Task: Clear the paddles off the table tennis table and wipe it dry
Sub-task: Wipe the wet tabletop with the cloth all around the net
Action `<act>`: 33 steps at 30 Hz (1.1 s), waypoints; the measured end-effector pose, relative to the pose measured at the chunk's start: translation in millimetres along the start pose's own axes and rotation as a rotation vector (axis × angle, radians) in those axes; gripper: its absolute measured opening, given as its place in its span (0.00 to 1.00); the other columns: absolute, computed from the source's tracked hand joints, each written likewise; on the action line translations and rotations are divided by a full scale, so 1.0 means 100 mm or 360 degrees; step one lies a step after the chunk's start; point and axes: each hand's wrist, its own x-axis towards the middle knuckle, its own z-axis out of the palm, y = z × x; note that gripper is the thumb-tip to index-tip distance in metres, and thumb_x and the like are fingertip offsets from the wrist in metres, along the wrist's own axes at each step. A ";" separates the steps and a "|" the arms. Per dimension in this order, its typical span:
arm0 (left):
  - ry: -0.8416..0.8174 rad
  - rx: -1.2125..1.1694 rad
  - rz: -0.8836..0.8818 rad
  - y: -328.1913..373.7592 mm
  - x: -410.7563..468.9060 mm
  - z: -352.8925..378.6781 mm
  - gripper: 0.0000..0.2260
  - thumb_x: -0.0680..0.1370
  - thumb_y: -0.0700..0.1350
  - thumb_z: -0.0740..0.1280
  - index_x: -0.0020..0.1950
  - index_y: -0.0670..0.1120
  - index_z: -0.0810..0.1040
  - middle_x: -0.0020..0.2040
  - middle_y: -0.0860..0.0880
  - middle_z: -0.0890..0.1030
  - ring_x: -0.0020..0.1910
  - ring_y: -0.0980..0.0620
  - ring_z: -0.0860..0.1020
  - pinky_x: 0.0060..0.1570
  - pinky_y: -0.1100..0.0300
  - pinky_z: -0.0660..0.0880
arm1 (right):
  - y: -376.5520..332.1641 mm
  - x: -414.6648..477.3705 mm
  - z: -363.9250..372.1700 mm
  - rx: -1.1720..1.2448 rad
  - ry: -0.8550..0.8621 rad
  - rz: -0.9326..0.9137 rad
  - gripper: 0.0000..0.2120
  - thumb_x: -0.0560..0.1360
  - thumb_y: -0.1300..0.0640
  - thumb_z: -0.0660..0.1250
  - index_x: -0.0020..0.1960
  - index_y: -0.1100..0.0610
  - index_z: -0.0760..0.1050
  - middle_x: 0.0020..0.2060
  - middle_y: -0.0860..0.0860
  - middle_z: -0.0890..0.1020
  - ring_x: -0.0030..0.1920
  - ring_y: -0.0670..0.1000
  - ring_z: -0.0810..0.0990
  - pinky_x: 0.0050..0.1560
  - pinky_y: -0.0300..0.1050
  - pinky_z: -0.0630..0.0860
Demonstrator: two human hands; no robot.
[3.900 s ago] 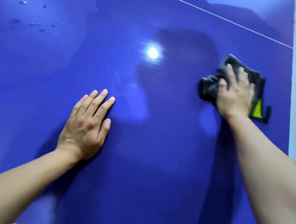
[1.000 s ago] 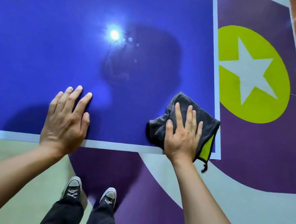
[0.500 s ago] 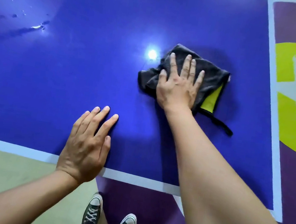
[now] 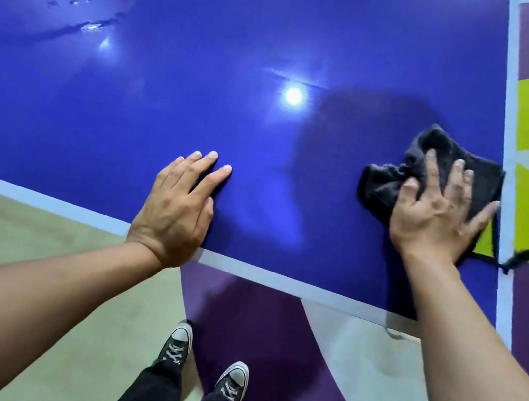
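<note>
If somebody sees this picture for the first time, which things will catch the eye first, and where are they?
First the glossy blue table, which fills most of the view, with a bright lamp reflection near its middle. Then the right hand, spread flat on a dark cloth at the table's right edge, and the left hand, flat near the front edge. Water streaks glint at far left.

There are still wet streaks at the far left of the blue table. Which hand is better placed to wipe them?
Probably the right hand: it already presses the dark cloth flat, though at the table's right edge, far from the water streaks. The left hand is nearer them but bare, braced on the table.
</note>
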 end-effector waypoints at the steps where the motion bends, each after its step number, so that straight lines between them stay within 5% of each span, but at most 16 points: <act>1: -0.0002 -0.0007 -0.0003 0.00 0.01 0.00 0.23 0.81 0.45 0.53 0.75 0.44 0.70 0.76 0.42 0.68 0.76 0.39 0.65 0.76 0.43 0.58 | 0.14 -0.01 -0.05 -0.0004 -0.0008 0.0035 0.30 0.80 0.40 0.47 0.82 0.41 0.56 0.83 0.53 0.56 0.83 0.52 0.51 0.79 0.68 0.39; 6: -0.0011 -0.0046 0.0003 -0.01 -0.02 0.01 0.23 0.81 0.44 0.54 0.76 0.44 0.70 0.76 0.42 0.68 0.77 0.39 0.64 0.77 0.43 0.57 | 0.10 -0.22 -0.10 0.0065 -0.0033 0.0006 0.30 0.80 0.40 0.47 0.82 0.41 0.56 0.83 0.55 0.55 0.83 0.54 0.51 0.80 0.64 0.42; 12: -0.0025 -0.0388 -0.0106 -0.09 -0.02 -0.12 0.24 0.81 0.43 0.54 0.78 0.45 0.66 0.79 0.44 0.64 0.77 0.44 0.62 0.78 0.48 0.56 | -0.94 -1.01 0.14 0.0041 -0.0078 -0.0374 0.30 0.80 0.41 0.50 0.82 0.40 0.55 0.83 0.53 0.54 0.83 0.51 0.50 0.80 0.64 0.42; 19: 0.0037 -0.0036 -0.0488 -1.15 -0.27 -0.42 0.25 0.80 0.46 0.53 0.77 0.44 0.66 0.78 0.42 0.65 0.76 0.40 0.63 0.75 0.46 0.59 | -2.23 -1.98 0.55 0.0097 -0.0051 -0.0854 0.27 0.83 0.41 0.52 0.82 0.40 0.56 0.83 0.53 0.55 0.83 0.50 0.52 0.80 0.66 0.47; 26: 0.0102 0.0064 -0.0598 -2.20 -0.09 -0.69 0.26 0.80 0.50 0.51 0.76 0.44 0.68 0.77 0.40 0.65 0.75 0.38 0.64 0.74 0.42 0.60 | -2.55 -1.78 0.66 0.0078 -0.0050 -0.0851 0.28 0.82 0.40 0.53 0.81 0.37 0.56 0.82 0.50 0.57 0.82 0.47 0.52 0.80 0.65 0.50; 33: 0.0060 0.0117 -0.0608 -3.00 0.14 -0.83 0.27 0.80 0.52 0.51 0.79 0.46 0.64 0.79 0.42 0.62 0.78 0.39 0.59 0.76 0.43 0.56 | -3.35 -0.74 0.78 0.0041 -0.0124 -0.0594 0.27 0.83 0.41 0.52 0.81 0.36 0.53 0.83 0.48 0.54 0.83 0.47 0.49 0.80 0.63 0.42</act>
